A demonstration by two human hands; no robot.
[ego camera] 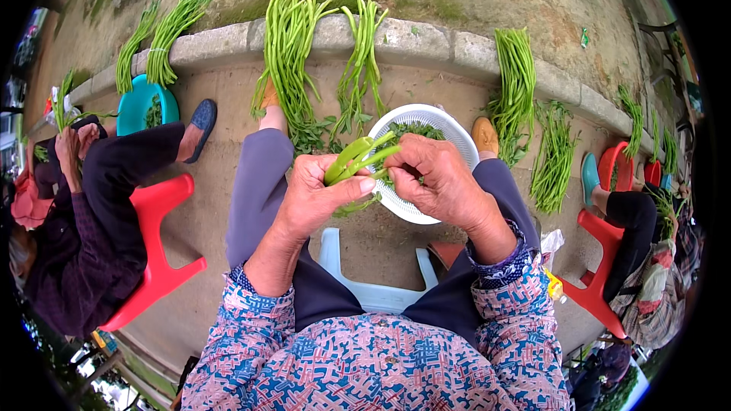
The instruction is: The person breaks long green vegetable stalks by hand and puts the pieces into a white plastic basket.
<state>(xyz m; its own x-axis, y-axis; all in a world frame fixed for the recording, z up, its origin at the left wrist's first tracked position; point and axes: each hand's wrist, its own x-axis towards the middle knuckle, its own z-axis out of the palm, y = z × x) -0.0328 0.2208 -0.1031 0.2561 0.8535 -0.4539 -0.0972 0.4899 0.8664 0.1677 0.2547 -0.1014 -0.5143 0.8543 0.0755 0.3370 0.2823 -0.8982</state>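
Observation:
My left hand (320, 191) is closed around a few thick green leafy-vegetable stems (355, 161), their ends pointing up and right. My right hand (440, 177) is beside it, its thumb and fingertips pinched together at a thin stem of the same bunch; how firmly it grips is partly hidden. Beneath and behind my right hand, between my knees, stands a white plastic basket (465, 140) with picked green leaves (420, 129) in it. Beyond the basket, long bundles of green stems (288, 51) and a smaller bundle (362, 57) lean over the stone kerb.
More stem bundles (514, 80) lie along the stone kerb (420, 45). A co-worker sits at left on a red plastic stool (154, 240) near a teal basin (134, 105); others sit at right by a red basin (619, 162). A light blue stool (371, 291) is under me.

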